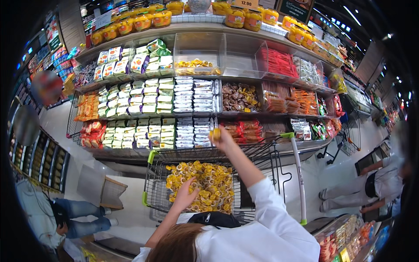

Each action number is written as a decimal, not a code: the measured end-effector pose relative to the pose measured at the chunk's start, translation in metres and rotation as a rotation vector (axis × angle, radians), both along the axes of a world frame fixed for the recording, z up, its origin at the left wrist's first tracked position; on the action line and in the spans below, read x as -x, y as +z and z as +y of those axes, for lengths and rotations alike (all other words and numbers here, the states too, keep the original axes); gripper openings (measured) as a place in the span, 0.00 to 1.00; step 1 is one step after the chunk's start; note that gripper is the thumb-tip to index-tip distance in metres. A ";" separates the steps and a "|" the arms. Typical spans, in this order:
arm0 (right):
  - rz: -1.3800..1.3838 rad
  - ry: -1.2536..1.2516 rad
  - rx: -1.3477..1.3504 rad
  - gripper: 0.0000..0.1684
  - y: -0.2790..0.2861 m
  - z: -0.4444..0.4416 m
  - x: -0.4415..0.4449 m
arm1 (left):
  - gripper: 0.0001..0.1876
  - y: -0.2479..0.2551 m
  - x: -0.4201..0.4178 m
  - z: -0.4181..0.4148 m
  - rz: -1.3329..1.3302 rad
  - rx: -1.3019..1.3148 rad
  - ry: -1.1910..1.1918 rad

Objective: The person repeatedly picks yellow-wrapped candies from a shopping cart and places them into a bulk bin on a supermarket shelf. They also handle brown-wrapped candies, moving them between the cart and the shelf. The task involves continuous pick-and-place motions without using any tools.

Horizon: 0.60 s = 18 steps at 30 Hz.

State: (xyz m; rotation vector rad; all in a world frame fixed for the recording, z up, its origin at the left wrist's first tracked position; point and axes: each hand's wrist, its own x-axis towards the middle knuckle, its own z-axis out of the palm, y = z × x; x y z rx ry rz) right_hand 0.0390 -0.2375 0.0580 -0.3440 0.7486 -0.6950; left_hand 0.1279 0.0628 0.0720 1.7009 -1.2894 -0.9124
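My right hand (222,140) is stretched out past the far side of the shopping cart, in front of the lowest shelf row. Its fingers are closed around a small yellow-wrapped snack packet (215,134). Inside the wire shopping cart (154,183) lies a broad heap of similar yellow-wrapped packets (212,186), round, with brown and white centres. My left hand (188,195) reaches into the left part of this heap, thumb and fingers touching or just over the packets. Whether it grips one cannot be made out.
Tiered shelf bins hold white packets (124,95), silver-white packets (203,95) and brown-and-yellow packets (240,95). A clear bin (196,54) holds a few yellow packets (196,64). Jars (235,17) line the top. People stand left (85,213) and right (353,193); a boxy stand (111,193) is on the floor.
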 end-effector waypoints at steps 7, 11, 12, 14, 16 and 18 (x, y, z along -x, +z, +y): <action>-0.424 -0.259 0.374 0.46 0.213 -0.127 -0.111 | 0.22 -0.027 -0.058 -0.004 0.111 0.016 0.099; -0.372 -0.055 0.603 0.41 0.161 -0.145 -0.092 | 0.22 -0.038 -0.070 -0.014 0.133 0.014 0.105; -0.265 -0.072 0.554 0.37 0.141 -0.136 -0.087 | 0.22 -0.047 -0.074 -0.017 0.142 0.031 0.103; 0.010 -0.001 0.523 0.31 0.091 -0.119 -0.057 | 0.21 -0.051 -0.077 -0.026 0.112 0.032 0.063; 0.351 0.092 0.413 0.27 0.043 -0.103 -0.013 | 0.21 -0.040 -0.079 -0.050 0.043 -0.009 -0.012; 0.580 0.134 0.268 0.21 -0.006 -0.098 0.045 | 0.22 -0.025 -0.075 -0.081 -0.046 -0.023 -0.108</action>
